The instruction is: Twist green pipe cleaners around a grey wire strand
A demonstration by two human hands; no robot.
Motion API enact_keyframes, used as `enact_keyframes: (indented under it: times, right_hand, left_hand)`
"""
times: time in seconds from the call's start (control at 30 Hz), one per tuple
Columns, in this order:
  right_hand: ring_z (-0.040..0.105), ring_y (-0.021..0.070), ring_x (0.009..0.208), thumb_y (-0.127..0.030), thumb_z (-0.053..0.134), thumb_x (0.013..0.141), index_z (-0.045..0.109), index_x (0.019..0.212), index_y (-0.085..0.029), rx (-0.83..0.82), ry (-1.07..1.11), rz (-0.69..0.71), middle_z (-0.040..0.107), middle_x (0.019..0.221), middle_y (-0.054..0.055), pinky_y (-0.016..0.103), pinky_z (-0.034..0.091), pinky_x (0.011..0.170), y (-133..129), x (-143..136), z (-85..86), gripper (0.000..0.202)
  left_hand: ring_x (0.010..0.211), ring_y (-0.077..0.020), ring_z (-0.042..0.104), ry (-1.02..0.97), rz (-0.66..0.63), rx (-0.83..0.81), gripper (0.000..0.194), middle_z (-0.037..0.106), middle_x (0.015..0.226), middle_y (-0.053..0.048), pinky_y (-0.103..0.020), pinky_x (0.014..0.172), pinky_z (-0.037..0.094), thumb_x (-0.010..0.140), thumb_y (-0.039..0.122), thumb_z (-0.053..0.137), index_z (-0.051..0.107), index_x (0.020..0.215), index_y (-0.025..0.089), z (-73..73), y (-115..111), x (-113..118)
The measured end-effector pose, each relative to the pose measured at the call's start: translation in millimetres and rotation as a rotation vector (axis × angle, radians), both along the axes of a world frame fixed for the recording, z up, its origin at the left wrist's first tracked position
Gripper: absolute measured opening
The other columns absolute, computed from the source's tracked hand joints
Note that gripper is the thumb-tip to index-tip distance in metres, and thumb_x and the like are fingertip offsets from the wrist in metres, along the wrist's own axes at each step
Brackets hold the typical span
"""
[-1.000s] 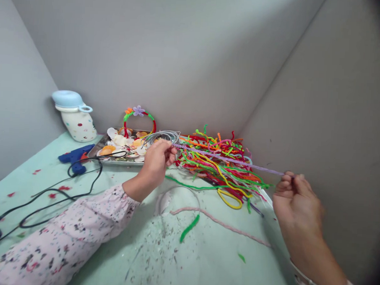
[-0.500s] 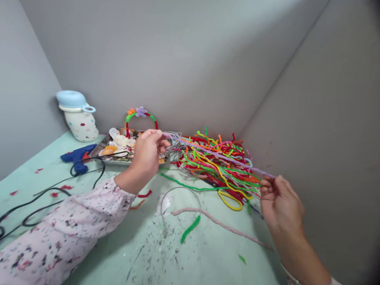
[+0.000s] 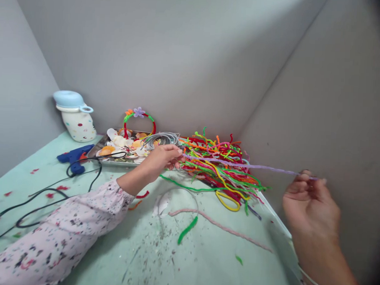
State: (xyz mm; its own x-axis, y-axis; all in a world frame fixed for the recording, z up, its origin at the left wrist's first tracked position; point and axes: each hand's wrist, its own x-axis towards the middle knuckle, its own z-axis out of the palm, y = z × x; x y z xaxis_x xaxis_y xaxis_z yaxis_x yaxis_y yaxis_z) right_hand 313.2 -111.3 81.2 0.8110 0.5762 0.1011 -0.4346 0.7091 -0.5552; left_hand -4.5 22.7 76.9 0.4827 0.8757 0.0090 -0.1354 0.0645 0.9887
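A lilac pipe cleaner [image 3: 255, 166] stretches nearly straight between my two hands, above the table. My left hand [image 3: 165, 159] pinches one end, in front of the shell tray. Off past the table's right edge, my right hand [image 3: 311, 202] grips the other end between thumb and fingers. Below the strand lies a heap of pipe cleaners [image 3: 213, 177] in many colours. A pink pipe cleaner [image 3: 221, 223] rests on the table, beside a thin wire hoop with a green fuzzy piece [image 3: 188, 230] at its end.
A metal tray [image 3: 135, 163] holds shells and a coil of grey wire [image 3: 163, 139]. Behind stands a red and green headband [image 3: 153, 126] with flowers. At left are a blue glue gun [image 3: 74, 156], its black cord [image 3: 43, 190] and a white bottle [image 3: 79, 125]. Grey walls enclose the table.
My right hand has moved right, past the table edge. My left hand has shifted slightly right and down. The lilac pipe cleaner is now drawn out straighter and more level.
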Motion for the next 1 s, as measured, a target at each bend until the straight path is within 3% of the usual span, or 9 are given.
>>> enact_keyframes:
  times: [0.17, 0.43, 0.7, 0.87, 1.0]
  right_hand:
    - [0.066, 0.0063, 0.074, -0.006, 0.043, 0.092, 0.061, 0.078, -0.009, 0.004, -0.009, -0.030, 0.063, 0.082, 0.003, 0.007, 0.055, 0.058, 1, -1, -2.0, 0.023]
    - [0.065, 0.0063, 0.068, -0.009, 0.040, 0.092, 0.059, 0.072, -0.008, -0.012, 0.020, -0.067, 0.064, 0.085, 0.007, 0.007, 0.054, 0.054, 0, 12, -6.5, 0.028]
    - [0.062, 0.0065, 0.061, -0.008, 0.049, 0.085, 0.060, 0.074, -0.010, -0.042, -0.008, -0.059, 0.062, 0.077, 0.004, 0.010, 0.053, 0.051, 0, 9, -7.9, 0.016]
    - [0.062, 0.0067, 0.063, -0.007, 0.048, 0.085, 0.059, 0.072, -0.010, -0.044, -0.028, -0.055, 0.061, 0.077, 0.003, 0.009, 0.053, 0.053, 0, 7, -7.9, 0.018]
    - [0.062, 0.0074, 0.065, -0.007, 0.046, 0.086, 0.060, 0.072, -0.010, -0.037, -0.022, -0.058, 0.061, 0.077, 0.004, 0.010, 0.053, 0.053, 1, 6, -6.9, 0.020]
  left_hand:
    - [0.052, -0.0070, 0.055, 0.072, -0.013, 0.001, 0.015, 0.067, 0.077, -0.006, -0.018, 0.047, 0.035, 0.074, 0.028, 0.063, 0.058, 0.072, 0.014, -5.0, 3, 0]
    - [0.053, -0.0071, 0.053, 0.154, -0.156, 0.067, 0.013, 0.068, 0.076, -0.006, -0.018, 0.047, 0.034, 0.073, 0.026, 0.062, 0.061, 0.069, 0.014, -2.8, -2, 0]
    - [0.050, -0.0076, 0.054, 0.059, -0.101, -0.024, 0.008, 0.063, 0.069, -0.002, -0.018, 0.046, 0.034, 0.071, 0.022, 0.060, 0.056, 0.071, 0.016, 0.3, -1, 2]
    - [0.051, -0.0086, 0.054, 0.084, -0.174, 0.015, 0.009, 0.060, 0.067, -0.002, -0.019, 0.047, 0.036, 0.073, 0.023, 0.053, 0.055, 0.067, 0.016, -3.8, -2, 2]
    - [0.048, -0.0092, 0.048, 0.121, -0.157, 0.078, 0.020, 0.054, 0.059, -0.001, -0.021, 0.046, 0.035, 0.075, 0.025, 0.047, 0.054, 0.059, 0.016, -7.2, -4, 5]
